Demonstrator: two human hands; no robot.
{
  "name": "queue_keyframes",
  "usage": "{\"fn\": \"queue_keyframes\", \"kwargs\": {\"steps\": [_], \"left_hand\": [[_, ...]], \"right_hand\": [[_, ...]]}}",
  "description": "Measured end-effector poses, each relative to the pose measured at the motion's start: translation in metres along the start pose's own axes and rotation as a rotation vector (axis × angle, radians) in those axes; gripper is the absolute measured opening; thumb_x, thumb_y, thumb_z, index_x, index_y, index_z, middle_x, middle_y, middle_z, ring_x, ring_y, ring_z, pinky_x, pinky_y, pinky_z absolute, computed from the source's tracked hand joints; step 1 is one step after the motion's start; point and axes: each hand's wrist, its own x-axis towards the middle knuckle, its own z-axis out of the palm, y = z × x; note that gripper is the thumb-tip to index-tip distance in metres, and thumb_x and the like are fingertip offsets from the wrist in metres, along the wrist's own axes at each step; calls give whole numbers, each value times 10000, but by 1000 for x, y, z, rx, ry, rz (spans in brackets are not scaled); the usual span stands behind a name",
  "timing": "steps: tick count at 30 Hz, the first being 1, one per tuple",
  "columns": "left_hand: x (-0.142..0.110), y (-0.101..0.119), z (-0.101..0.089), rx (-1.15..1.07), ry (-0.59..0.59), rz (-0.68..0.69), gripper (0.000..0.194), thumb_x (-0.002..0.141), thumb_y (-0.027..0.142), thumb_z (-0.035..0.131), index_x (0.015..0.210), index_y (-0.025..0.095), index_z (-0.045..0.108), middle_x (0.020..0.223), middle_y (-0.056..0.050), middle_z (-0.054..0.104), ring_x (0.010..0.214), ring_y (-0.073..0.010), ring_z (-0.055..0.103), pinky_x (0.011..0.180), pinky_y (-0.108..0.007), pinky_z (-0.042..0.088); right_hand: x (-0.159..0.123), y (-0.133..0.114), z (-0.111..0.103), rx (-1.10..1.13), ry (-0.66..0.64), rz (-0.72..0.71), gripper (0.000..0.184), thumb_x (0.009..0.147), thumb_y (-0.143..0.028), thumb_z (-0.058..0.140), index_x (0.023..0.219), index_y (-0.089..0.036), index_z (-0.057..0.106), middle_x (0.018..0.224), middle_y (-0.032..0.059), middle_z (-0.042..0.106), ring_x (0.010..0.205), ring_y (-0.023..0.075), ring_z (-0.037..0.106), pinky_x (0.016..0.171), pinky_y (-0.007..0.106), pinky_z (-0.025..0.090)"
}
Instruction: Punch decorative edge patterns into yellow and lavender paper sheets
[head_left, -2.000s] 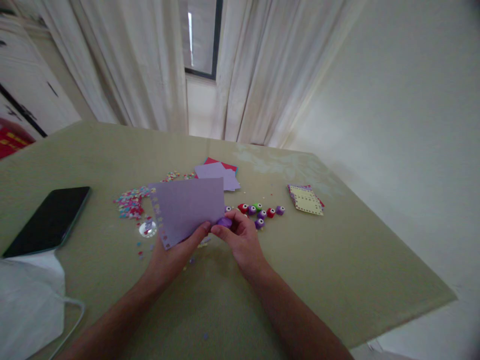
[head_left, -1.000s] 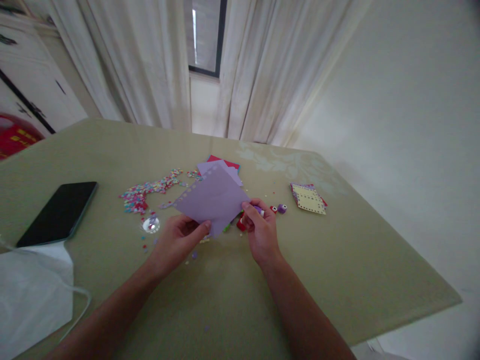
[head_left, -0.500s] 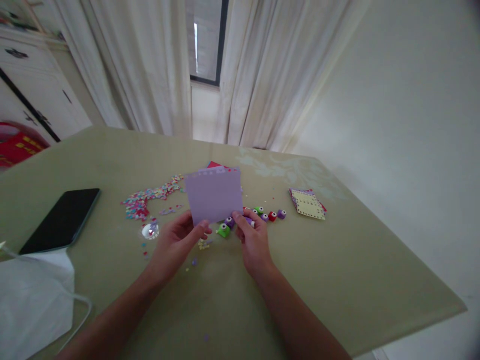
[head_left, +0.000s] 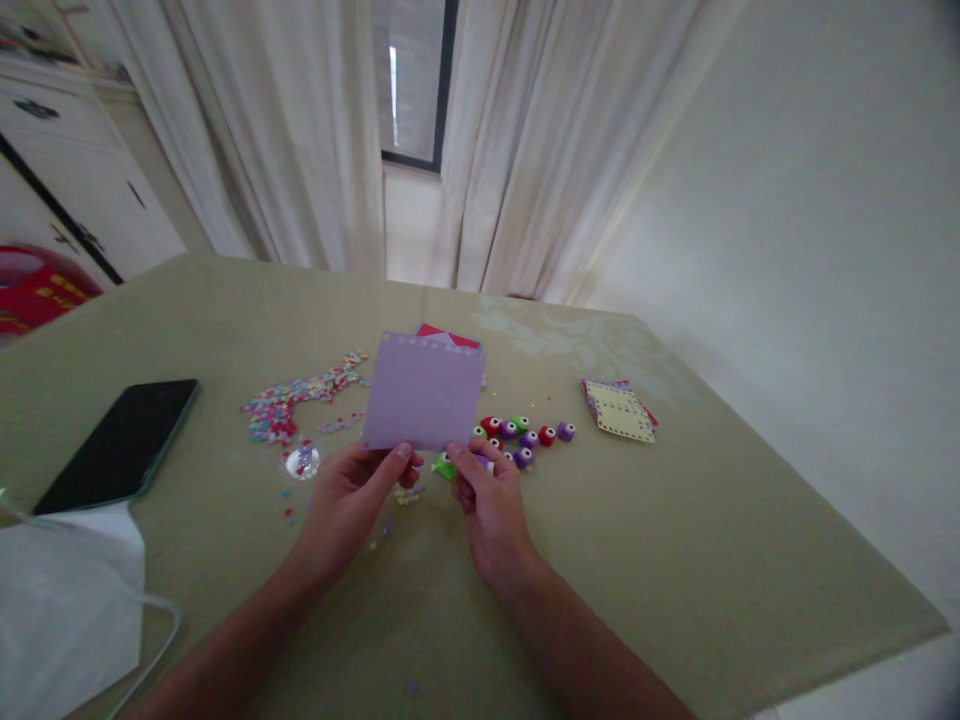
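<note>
A purple sheet of paper [head_left: 426, 392] with a row of punched holes along its far edge is held up between both hands. My left hand [head_left: 358, 492] pinches its near left corner between thumb and fingers. At the near right corner, my right hand [head_left: 491, 505] grips the sheet the same way. Just beyond and beside my right hand lie several small hole punches [head_left: 529, 438] in red, green and purple with eye-like spots. One green punch [head_left: 444, 465] shows between the hands. Red paper [head_left: 454, 336] lies partly hidden behind the sheet.
Colourful paper confetti [head_left: 292, 400] is spread at the left, near a clear round piece [head_left: 302, 461]. A black phone [head_left: 120, 440] and a white face mask [head_left: 67, 610] lie further left. Punched paper squares [head_left: 619, 410] are stacked on the right of the table [head_left: 712, 520].
The purple sheet has tilted, its far edge now showing the holes more plainly. My right hand has shifted slightly left and nearer, uncovering more of the punches.
</note>
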Motion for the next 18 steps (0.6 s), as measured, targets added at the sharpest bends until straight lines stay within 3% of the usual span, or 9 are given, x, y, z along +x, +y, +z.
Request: {"fn": "queue_keyframes", "kwargs": {"steps": [8, 18], "left_hand": [[-5, 1, 5, 91, -10, 26, 346, 785, 531, 776, 701, 200, 723, 604, -24, 737, 592, -205, 702, 575, -279, 557], [-4, 3, 6, 189, -17, 24, 350, 797, 536, 724, 637, 226, 693, 624, -45, 752, 609, -242, 734, 551, -305, 569]], "right_hand": [[-6, 4, 1, -129, -50, -11, 299, 669, -412, 923, 759, -199, 734, 571, -71, 536, 514, 90, 376, 497, 240, 284], [-8, 4, 2, -169, -70, -63, 242, 695, -402, 914, 758, -222, 765, 636, -44, 614, 554, 115, 458, 546, 257, 350]]}}
